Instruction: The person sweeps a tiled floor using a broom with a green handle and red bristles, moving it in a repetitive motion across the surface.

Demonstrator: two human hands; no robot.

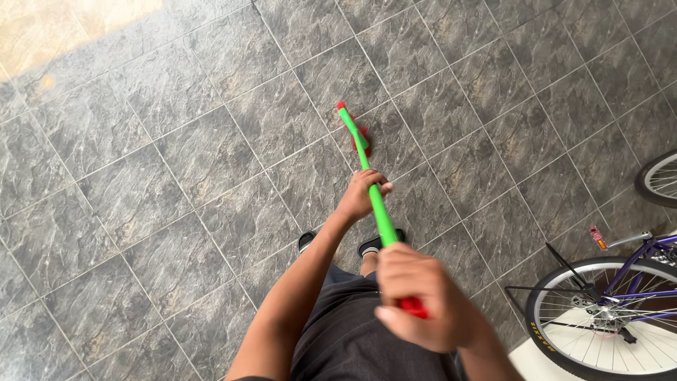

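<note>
Both hands grip one long tool; the left hand (363,195) is wrapped around the middle of a bright green handle (372,189), fingers curled over the top and thumb tucked beneath, its forearm running back toward the lower left of the view; the right hand (422,296) is closed in a fist near the upper end of the same handle, close to the camera and somewhat blurred, with a red grip (412,305) showing just under the knuckles. From the right fist the green handle slants away and up the frame, passes through the left hand, and ends at a red head (362,138) that rests on the floor well ahead of the person; how that head is shaped I cannot tell, since the handle crosses in front of it; a small red collar sits at the far tip of the green shaft.

Below the arms lie dark grey shorts (352,331), and beyond them two black slip-on sandals (371,245) stand on the tiles, one either side of the handle's line. Grey marbled floor tiles (176,176) fill nearly the whole view, laid diagonally with pale grout lines; a warm sunlit patch colours the top left corner.

At the right edge stands a purple bicycle (638,279); its spoked wheel has a black tyre with small yellow lettering on the sidewall, a pedal carries a pink and orange reflector, and part of a second wheel (659,178) shows higher up.
</note>
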